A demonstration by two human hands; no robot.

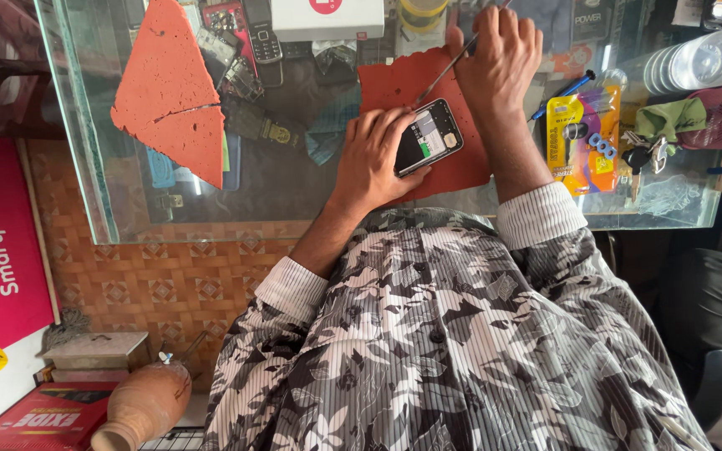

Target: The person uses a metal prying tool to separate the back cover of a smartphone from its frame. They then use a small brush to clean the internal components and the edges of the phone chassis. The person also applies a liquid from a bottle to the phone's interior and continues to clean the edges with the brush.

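Left hand (371,159) grips opened phone (428,137) flat on red mat (394,88) atop glass counter (85,159). Right hand (499,54) is clenched around thin metal tool (443,77), tip angled towards phone's top edge. Judgement: pin phone firmly, keep tool strokes short and light.

The person wears a long-sleeved shirt (453,342) in grey, black and white, printed with large leaves and flowers and crossed by fine vertical pinstripes. A row of small dark buttons, as far as the view lets one tell, runs down the front. Both sleeves are turned back at the forearm, so the cuffs show their plain inner side: white with thin grey stripes. The left hand (373,159) and the right hand (499,58) are bare, with no glove.
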